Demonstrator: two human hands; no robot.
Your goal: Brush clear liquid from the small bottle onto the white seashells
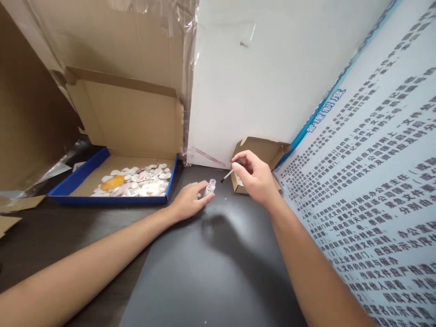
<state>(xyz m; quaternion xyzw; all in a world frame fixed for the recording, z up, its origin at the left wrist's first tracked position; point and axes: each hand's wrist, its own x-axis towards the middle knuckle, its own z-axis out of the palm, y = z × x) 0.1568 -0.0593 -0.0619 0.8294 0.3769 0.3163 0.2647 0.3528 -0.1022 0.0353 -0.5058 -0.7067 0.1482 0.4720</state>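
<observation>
My left hand rests on the dark table, fingers closed round a small clear bottle that stands upright. My right hand hovers just right of the bottle, pinching a thin brush applicator by its black cap. The brush tip points down and left, a short way from the bottle's mouth. A small open cardboard box sits behind my right hand.
A large open cardboard box with blue edges holds several pale shells and one orange shell at the left. A white wall panel stands behind. A printed poster with text leans at the right.
</observation>
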